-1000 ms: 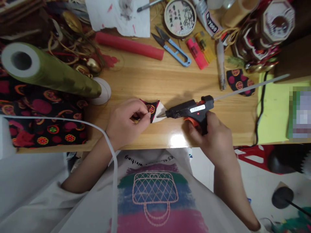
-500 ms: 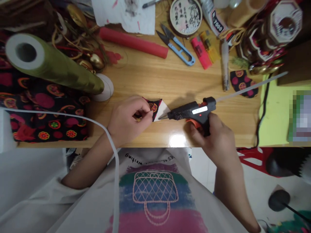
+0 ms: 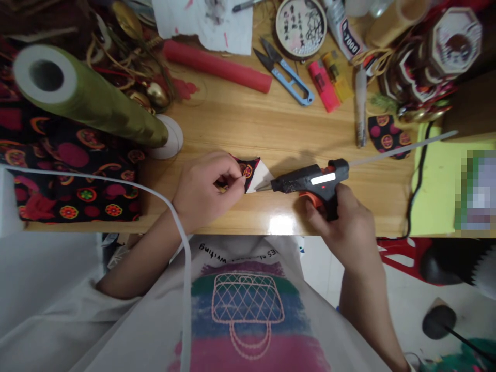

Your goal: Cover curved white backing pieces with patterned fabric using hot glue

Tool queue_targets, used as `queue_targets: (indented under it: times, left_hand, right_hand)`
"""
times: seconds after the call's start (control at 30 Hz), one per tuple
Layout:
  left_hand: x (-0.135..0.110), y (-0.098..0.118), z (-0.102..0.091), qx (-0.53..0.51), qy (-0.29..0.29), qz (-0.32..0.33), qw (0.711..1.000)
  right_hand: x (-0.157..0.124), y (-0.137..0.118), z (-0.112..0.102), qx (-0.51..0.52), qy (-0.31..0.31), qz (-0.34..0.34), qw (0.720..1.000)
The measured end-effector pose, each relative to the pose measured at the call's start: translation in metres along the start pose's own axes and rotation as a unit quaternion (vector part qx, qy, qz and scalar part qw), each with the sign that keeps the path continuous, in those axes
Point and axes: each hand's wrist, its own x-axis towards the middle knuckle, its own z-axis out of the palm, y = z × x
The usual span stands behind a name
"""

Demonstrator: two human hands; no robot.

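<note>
My left hand (image 3: 207,188) pinches a small folded piece of patterned fabric (image 3: 253,174) with a white underside, pressed flat on the wooden table (image 3: 248,129). My right hand (image 3: 344,227) grips the handle of a black and orange glue gun (image 3: 313,182). The gun's metal nozzle points left and touches the white corner of the fabric piece. A clear glue stick sticks out of the gun's back toward the right.
A green roll (image 3: 85,98) and dark patterned cloth (image 3: 70,170) lie at the left. At the back are a red tube (image 3: 217,66), blue snips (image 3: 287,77), a pink lighter (image 3: 323,85), a glue tube (image 3: 343,33) and a round box (image 3: 301,27). A yellow pad (image 3: 437,191) sits at the right.
The glue gun has shifted slightly to the right, its nozzle staying at the fabric's white corner. My left hand keeps its pinch on the fabric.
</note>
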Motion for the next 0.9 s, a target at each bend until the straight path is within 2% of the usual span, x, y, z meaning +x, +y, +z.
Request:
queue_targets:
  times: [0.23,0.4,0.6,0.9]
  left_hand:
    - [0.0,0.001,0.0,-0.005,-0.005,-0.01,1.0]
    - [0.001,0.0,0.001,-0.015,-0.002,0.009,1.0]
    - [0.001,-0.001,0.001,-0.017,-0.009,0.018,1.0]
    - [0.002,0.003,0.0,-0.013,-0.008,0.022,1.0]
  right_hand:
    - [-0.002,0.0,-0.003,0.041,-0.013,0.03,0.999]
    - [-0.011,-0.001,-0.007,0.088,-0.003,0.116,0.989]
    - [-0.021,-0.003,0.002,0.075,0.099,0.202,0.971]
    - [0.001,-0.003,0.035,0.033,0.235,0.241,0.941]
